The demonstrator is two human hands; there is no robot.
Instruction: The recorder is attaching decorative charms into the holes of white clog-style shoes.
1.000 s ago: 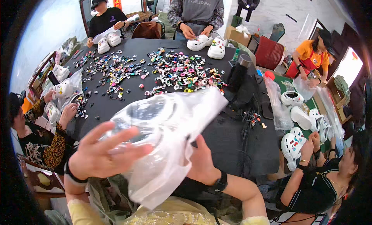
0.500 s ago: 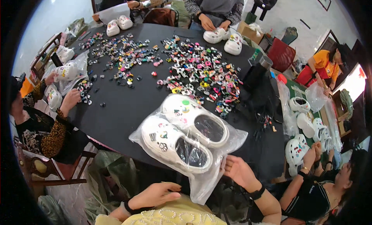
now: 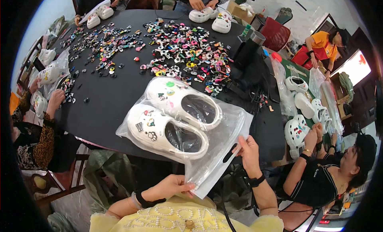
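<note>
A pair of white clogs [image 3: 159, 132] with colourful charms lies inside a clear plastic bag [image 3: 223, 128] at the table's near edge. The shoes sit side by side, toes toward the far left, heels toward me. The bag's mouth end, with a dark handle slot, stretches toward me. My left hand [image 3: 173, 187] pinches its lower corner between thumb and fingers. At the other end of that edge, my right hand [image 3: 249, 154] grips the plastic beside the slot, thumb on top.
Heaps of small charms [image 3: 187, 52] cover the dark table [image 3: 99, 120] beyond the bag. A black tumbler [image 3: 249, 46] stands right of them. Co-workers handle white clogs around the table; more clogs [image 3: 297, 132] lie on a green table at right.
My left hand, free before, now holds the bag's corner. My right hand has closed on the other end, and the bag's mouth is spread flat. The view has shifted.
</note>
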